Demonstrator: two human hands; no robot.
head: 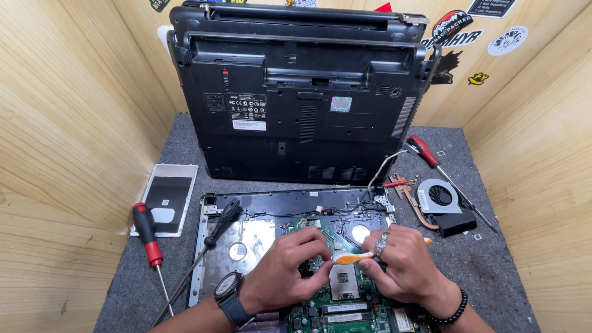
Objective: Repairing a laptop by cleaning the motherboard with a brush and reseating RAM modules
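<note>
Both hands meet over the green circuit board [345, 308]: right hand [404, 265] fingers pinch an orange-handled brush [353, 258] lying crosswise, left hand [290, 271] fingers pressing its head.

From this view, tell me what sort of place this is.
Likely a small electronics repair bench. An opened laptop with its green circuit board bare lies on grey felt, two closed laptops stand behind, and screwdrivers and a cooling fan lie around.

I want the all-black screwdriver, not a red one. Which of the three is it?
The black-handled screwdriver resting across the open laptop's left edge. The red-handled screwdriver on the left mat and the right red screwdriver don't match.
</note>
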